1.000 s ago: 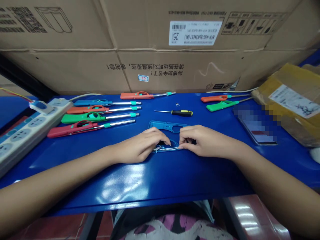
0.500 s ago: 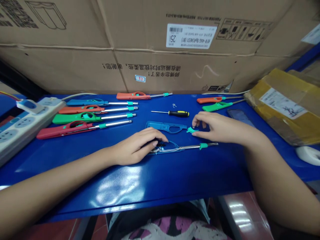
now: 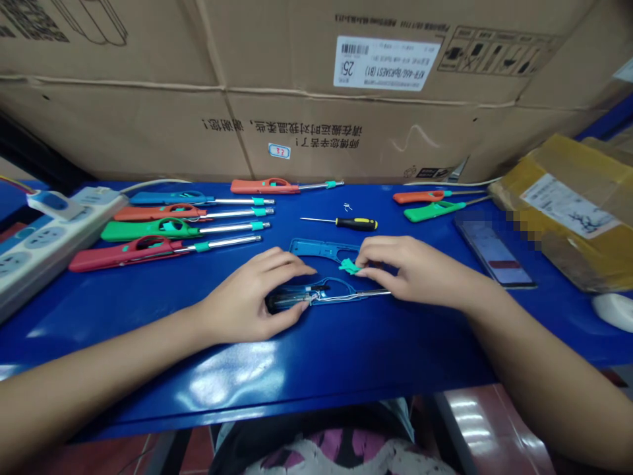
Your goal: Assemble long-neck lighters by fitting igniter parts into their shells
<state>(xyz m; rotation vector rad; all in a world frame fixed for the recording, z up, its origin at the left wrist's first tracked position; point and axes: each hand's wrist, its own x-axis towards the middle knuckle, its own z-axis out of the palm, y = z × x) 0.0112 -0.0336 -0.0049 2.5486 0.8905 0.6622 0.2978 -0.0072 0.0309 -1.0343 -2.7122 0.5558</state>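
An opened blue gas lighter (image 3: 336, 294) lies on the blue table, its black inner part and white wires bare and its metal tube pointing right. Around its handle end, my left hand (image 3: 257, 297) grips it between thumb and fingers. My right hand (image 3: 395, 264) pinches a small teal plastic trigger (image 3: 349, 266) just above the lighter, and hides the end of the tube. Behind it lies the other blue half shell (image 3: 316, 248), partly covered by my right fingers. A black and yellow screwdriver (image 3: 357, 223) rests farther back, with several tiny screws (image 3: 348, 206) beyond it.
At the left, several assembled lighters, such as a red one (image 3: 128, 256), lie beside a white power strip (image 3: 64, 227). An orange lighter (image 3: 264, 187) lies at the back. Right of my hand are a phone (image 3: 497, 254), a taped parcel (image 3: 548, 244) and a white mouse (image 3: 613, 311).
My right hand has moved left with the teal trigger, over the opened lighter. My left hand has shifted left and its grip has widened, showing more of the inner parts.
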